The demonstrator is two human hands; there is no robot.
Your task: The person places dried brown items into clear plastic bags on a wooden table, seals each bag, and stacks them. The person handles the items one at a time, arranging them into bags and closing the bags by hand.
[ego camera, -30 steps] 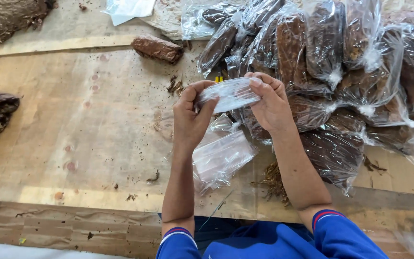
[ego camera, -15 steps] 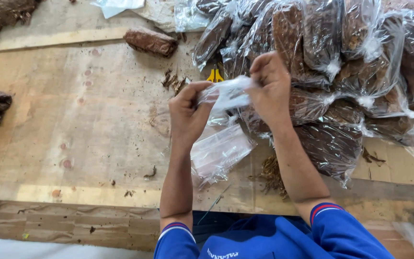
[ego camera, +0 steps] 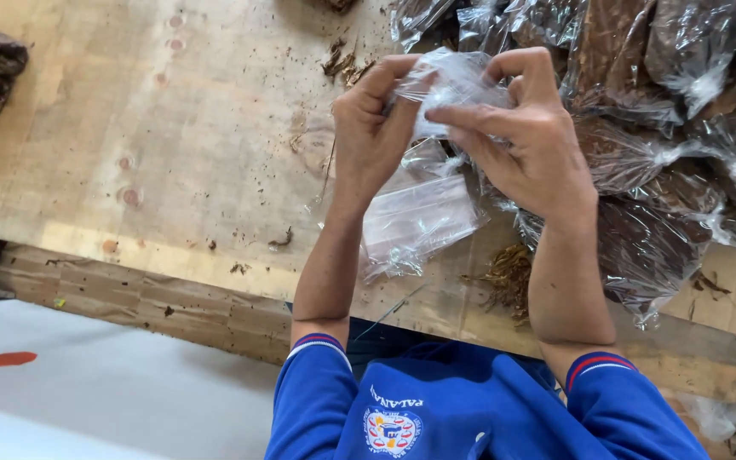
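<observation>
Raised nearer since a moment ago, left hand (ego camera: 372, 136) and right hand (ego camera: 517, 136) both pinching the clear plastic bag (ego camera: 449, 85), mouth apparently being worked open.

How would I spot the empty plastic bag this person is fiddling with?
Start at the wooden table, where filled bags of brown leaf pile up on the right. In front of that pile, the left hand and right hand pinch the top of a clear bag. Unlike its stuffed neighbours, it hangs flat, empty and see-through.

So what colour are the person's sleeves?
Blue sleeves, with red and white striped cuffs, clearest in the head view.
</observation>
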